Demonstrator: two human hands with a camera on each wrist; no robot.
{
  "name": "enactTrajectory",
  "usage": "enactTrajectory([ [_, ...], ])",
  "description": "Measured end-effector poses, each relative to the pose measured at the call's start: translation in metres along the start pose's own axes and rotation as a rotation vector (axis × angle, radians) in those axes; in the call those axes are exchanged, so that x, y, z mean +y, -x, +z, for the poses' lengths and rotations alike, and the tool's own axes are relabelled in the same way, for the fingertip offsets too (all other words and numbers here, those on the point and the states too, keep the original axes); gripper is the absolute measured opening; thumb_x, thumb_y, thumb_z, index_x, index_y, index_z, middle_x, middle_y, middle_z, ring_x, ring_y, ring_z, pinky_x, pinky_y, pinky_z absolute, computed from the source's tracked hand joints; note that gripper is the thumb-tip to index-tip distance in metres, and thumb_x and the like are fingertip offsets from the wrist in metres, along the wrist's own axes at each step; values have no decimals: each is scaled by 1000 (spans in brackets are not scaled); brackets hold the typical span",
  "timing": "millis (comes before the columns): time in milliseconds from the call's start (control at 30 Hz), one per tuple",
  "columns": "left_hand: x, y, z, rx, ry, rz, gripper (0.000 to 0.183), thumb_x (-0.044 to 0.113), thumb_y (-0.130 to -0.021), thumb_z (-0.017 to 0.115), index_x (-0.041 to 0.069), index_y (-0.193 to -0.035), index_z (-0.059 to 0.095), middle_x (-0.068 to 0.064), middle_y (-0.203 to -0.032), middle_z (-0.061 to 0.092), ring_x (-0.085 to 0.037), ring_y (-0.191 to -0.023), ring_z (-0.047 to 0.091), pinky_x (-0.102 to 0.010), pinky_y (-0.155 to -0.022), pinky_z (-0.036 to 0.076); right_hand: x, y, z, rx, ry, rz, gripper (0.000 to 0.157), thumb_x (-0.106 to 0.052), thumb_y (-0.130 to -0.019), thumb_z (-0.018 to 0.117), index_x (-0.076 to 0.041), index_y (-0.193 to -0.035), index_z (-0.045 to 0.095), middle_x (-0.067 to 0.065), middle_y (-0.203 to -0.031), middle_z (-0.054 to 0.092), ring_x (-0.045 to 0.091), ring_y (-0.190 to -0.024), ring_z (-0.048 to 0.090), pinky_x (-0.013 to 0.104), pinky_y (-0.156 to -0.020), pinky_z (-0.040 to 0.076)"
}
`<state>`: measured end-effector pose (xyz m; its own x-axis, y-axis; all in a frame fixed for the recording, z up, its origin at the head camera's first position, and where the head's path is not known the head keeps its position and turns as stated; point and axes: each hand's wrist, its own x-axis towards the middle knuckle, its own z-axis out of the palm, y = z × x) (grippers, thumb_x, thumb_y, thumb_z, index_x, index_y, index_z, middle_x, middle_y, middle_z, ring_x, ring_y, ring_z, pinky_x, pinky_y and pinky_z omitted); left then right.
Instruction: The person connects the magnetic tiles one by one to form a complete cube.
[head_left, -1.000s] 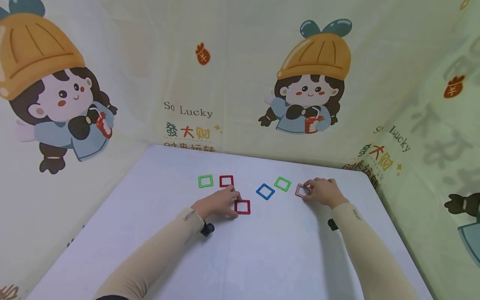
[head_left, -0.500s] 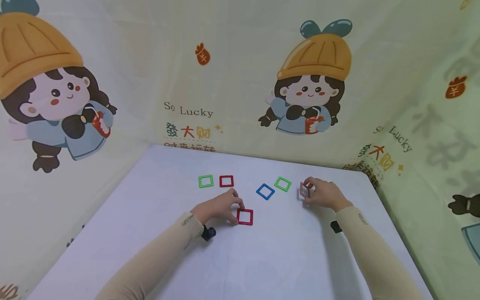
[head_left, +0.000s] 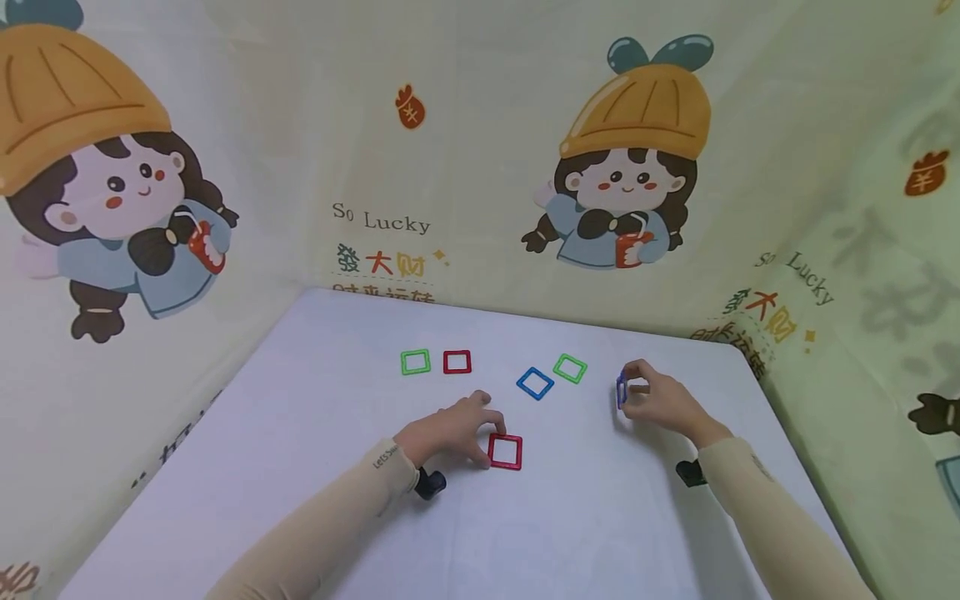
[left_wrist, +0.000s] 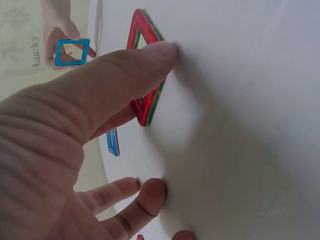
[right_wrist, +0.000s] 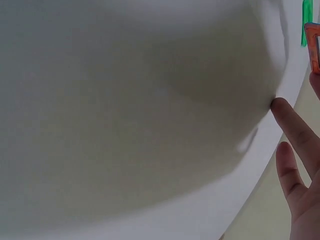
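My left hand (head_left: 453, 429) pinches a red square frame (head_left: 506, 467) between thumb and finger, low over the white table. In the left wrist view this red frame (left_wrist: 143, 112) is tilted, with a green layer along its back edge. My right hand (head_left: 663, 406) holds another square frame (head_left: 621, 392) upright by its edges, seen nearly edge-on in the head view. Its face toward the left wrist camera is blue (left_wrist: 59, 52), while the right wrist view shows an orange side (right_wrist: 312, 47).
Farther back on the white table (head_left: 375, 517) lie a green frame (head_left: 428, 361) and a red frame (head_left: 446, 362) side by side. Right of them are a blue frame (head_left: 551, 383) and another green frame (head_left: 584, 369), both turned askew. A printed cloth (head_left: 480, 167) stands behind.
My left hand has drawn the red frame toward me and slightly right. My right hand has tipped its frame upright, turning its blue side into view, and shifted a little right.
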<state>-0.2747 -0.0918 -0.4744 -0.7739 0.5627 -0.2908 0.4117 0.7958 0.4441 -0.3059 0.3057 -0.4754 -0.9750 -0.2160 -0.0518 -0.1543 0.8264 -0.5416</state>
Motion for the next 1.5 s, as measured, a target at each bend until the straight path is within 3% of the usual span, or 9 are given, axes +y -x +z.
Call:
enactTrajectory([
  [167,6,0,3,0,-15,-11,45,31,-79,90,40,-118,69,-11,-161,37,-33,-141,44,-63,-101,50,-5,16,7,21,-95,-29,66,-24,-82,82,-12,-137,48,17,-137,61,40,-121,67,57,-98,53],
  [300,10,-1,6,-6,-28,-6,45,33,-80,89,41,-119,68,-13,-162,36,-34,-140,45,-66,-102,48,-19,28,16,39,-98,-50,69,-22,-81,84,-15,-142,50,13,-134,64,38,-118,69,58,-98,53],
  [533,14,3,11,-26,-48,-31,41,35,-82,88,41,-116,68,-14,-166,31,-36,-147,38,-70,-106,41,-73,36,45,111,70,-127,56,-26,-76,86,-18,-128,63,1,-119,75,28,-111,73,61,-101,47],
  [800,17,7,9,-1,-39,-39,40,35,-84,86,40,-120,68,-13,-168,30,-40,-149,35,-75,-110,34,-121,46,73,27,234,-112,53,-36,-73,88,-27,-120,65,-10,-108,75,14,-106,69,61,-109,38],
  [1033,10,14,17,3,-7,-53,43,35,-83,86,39,-123,68,-13,-168,29,-42,-149,35,-77,-108,33,-137,56,93,-14,260,-134,54,-41,-71,90,-27,-117,66,-11,-110,75,16,-106,67,58,-108,39],
  [1500,15,19,16,0,-47,-1,41,35,-83,86,38,-120,68,-15,-168,30,-41,-146,39,-74,-106,37,-150,67,107,-22,236,-60,58,-39,-71,92,-26,-122,67,-6,-111,76,19,-109,60,52,-104,40],
])
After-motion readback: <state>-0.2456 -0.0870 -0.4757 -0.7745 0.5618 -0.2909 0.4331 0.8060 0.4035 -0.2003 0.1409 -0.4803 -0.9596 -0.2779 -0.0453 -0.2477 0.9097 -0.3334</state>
